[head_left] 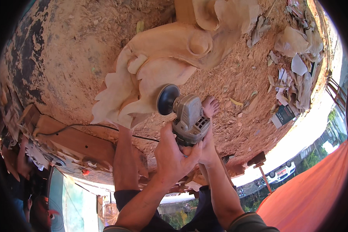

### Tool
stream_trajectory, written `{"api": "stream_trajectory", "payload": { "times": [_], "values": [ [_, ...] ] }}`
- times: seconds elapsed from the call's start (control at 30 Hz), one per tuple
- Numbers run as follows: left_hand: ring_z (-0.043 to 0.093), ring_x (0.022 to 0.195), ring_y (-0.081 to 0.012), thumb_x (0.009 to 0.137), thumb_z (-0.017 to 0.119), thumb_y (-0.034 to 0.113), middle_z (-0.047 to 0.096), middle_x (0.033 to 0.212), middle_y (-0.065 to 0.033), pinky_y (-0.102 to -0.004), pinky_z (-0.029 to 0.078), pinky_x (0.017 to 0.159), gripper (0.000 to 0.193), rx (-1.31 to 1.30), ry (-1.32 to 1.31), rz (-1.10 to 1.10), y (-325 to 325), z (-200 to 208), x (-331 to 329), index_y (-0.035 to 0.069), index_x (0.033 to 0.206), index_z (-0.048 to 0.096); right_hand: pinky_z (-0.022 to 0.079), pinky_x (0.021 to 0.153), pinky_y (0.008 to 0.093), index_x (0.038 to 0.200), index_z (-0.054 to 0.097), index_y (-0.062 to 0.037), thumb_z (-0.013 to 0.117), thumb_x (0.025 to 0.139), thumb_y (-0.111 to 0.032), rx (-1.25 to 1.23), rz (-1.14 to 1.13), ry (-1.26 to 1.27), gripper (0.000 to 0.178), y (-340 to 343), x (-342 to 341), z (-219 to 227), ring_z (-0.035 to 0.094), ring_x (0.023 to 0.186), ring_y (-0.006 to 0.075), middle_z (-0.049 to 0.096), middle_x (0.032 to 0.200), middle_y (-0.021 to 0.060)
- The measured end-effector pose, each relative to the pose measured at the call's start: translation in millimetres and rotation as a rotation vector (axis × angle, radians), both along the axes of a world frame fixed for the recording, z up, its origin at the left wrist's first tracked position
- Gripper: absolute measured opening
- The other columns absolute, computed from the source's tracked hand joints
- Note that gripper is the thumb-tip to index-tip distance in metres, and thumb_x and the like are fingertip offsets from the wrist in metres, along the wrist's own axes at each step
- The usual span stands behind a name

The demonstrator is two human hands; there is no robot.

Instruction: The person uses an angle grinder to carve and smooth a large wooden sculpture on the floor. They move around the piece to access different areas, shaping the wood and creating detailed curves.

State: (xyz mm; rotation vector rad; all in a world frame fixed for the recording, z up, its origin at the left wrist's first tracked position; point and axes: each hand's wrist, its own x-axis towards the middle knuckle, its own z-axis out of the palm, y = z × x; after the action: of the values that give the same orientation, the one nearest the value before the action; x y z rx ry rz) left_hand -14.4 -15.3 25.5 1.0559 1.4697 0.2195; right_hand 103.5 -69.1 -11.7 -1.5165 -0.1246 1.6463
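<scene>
Both hands hold a grey angle grinder [190,112] in the middle of the view. My left hand [173,156] is closed round the left of its body, thumb forward. My right hand [208,149] grips it from the right, its fingers partly hidden behind the tool. A round black sanding pad [168,99] on the grinder's head overlaps the edge of a large pale wood carving [162,40]. Whether the pad touches the wood I cannot tell. The carving has scalloped, leaf-like edges and a round, eye-like boss [199,44], and it lies on the ground.
Wood chips and dust cover the ground [236,100]. A dark power cord [89,125] runs left past a timber beam [75,135]. Paper and plastic litter [295,73] lies at the right. My bare foot [210,106] is beside the grinder. A red-orange sheet [309,189] hangs at lower right.
</scene>
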Motion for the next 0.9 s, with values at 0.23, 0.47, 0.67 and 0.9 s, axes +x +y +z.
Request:
{"api": "stream_trajectory", "payload": {
  "times": [0.23, 0.47, 0.67, 0.9],
  "values": [
    [0.071, 0.114, -0.0345, 0.090, 0.082, 0.025, 0.063, 0.129, -0.0285, -0.0415, 0.057, 0.095, 0.086, -0.053, -0.156, 0.136, 0, -9, -1, -0.010, 0.152, 0.035, 0.052, 0.113, 0.0428, 0.166, 0.022, -0.0059, 0.087, 0.073, 0.000, 0.086, 0.097, -0.208, 0.114, 24, 1, 5, 0.062, 0.133, 0.0303, 0.055, 0.148, 0.0205],
    [0.069, 0.119, -0.0316, 0.090, 0.081, 0.021, 0.062, 0.134, -0.0276, -0.0401, 0.056, 0.100, 0.087, 0.046, -0.274, 0.267, 21, -7, -6, -0.011, 0.155, 0.031, 0.052, 0.110, 0.0411, 0.166, 0.021, -0.0035, 0.087, 0.074, -0.003, 0.272, 0.255, -0.418, 0.113, 55, -4, 12, 0.061, 0.132, 0.0299, 0.053, 0.148, 0.0213],
    [0.067, 0.121, -0.0296, 0.091, 0.080, 0.021, 0.064, 0.132, -0.0253, -0.0399, 0.054, 0.104, 0.084, 0.084, -0.309, 0.264, 34, -13, -7, -0.010, 0.153, 0.035, 0.050, 0.112, 0.0417, 0.166, 0.022, -0.0025, 0.088, 0.076, -0.007, 0.296, 0.208, -0.472, 0.112, 57, -9, 4, 0.060, 0.132, 0.0298, 0.053, 0.147, 0.0210],
    [0.067, 0.123, -0.0286, 0.093, 0.079, 0.023, 0.064, 0.132, -0.0249, -0.0392, 0.053, 0.104, 0.085, -0.035, -0.321, 0.339, 32, -12, -7, -0.009, 0.155, 0.031, 0.050, 0.111, 0.0415, 0.165, 0.027, -0.0043, 0.090, 0.074, -0.010, 0.209, 0.243, -0.405, 0.111, 56, -9, 2, 0.061, 0.133, 0.0300, 0.055, 0.147, 0.0213]
  ]
}}
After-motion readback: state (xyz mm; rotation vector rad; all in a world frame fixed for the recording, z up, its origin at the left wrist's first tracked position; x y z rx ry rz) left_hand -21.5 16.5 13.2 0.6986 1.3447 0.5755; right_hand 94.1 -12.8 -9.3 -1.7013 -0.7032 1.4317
